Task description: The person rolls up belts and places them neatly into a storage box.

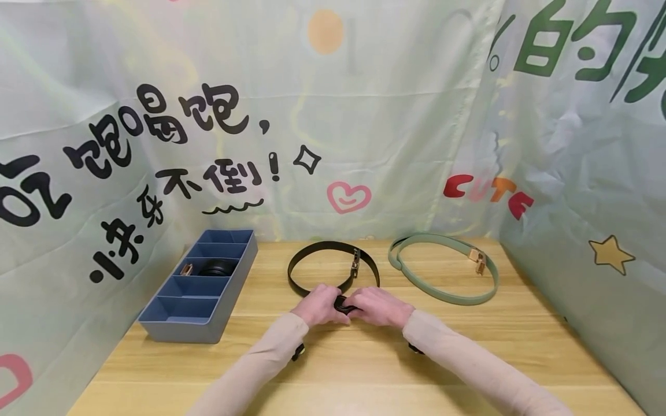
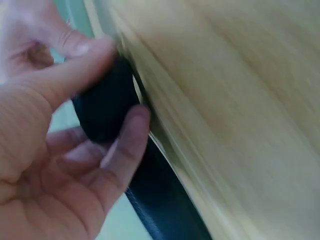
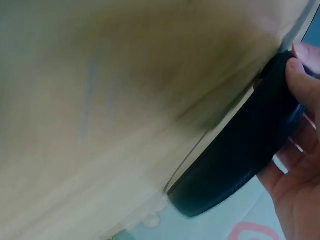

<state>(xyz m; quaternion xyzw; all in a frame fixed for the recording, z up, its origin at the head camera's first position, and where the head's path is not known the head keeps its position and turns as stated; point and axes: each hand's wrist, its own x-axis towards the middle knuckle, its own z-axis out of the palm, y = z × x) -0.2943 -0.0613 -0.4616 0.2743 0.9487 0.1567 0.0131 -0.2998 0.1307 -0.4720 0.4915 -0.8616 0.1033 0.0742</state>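
A black belt lies in a loop on the wooden table, its metal buckle at the loop's right side. Its near end is coiled into a small roll between both hands. My left hand pinches this roll between thumb and fingers; in the left wrist view the dark roll sits in the grip with the strap running down from it. From the other side, my right hand grips the belt, and the right wrist view shows thumb and fingers on the broad black strap.
To the left stands a blue-grey divided box; one middle compartment holds a coiled black belt with a gold-toned buckle. A light green belt lies looped at the back right. Printed cloth encloses the table's back and sides.
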